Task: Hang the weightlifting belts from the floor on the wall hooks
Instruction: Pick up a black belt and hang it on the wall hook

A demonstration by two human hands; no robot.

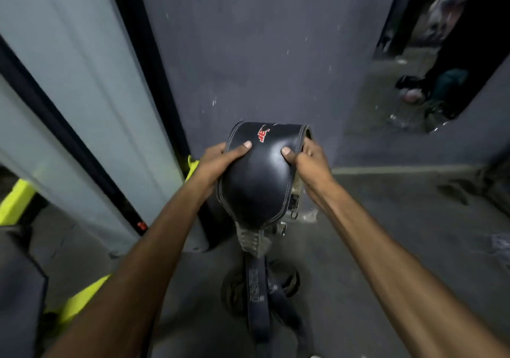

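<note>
A black leather weightlifting belt (260,175) with white stitching and a red logo is held up in front of the grey wall (262,54). My left hand (220,161) grips its left edge, thumb on the face. My right hand (306,161) grips its right edge the same way. The belt's narrow strap (256,288) and metal buckle (294,205) hang down below my hands toward the floor. No wall hook is visible in this view.
A dark weight plate (287,283) lies on the grey floor under the strap. A pale column with black edging (91,81) stands to the left, with yellow-green equipment parts (16,200) beside it. A mirror (430,54) is on the wall at upper right.
</note>
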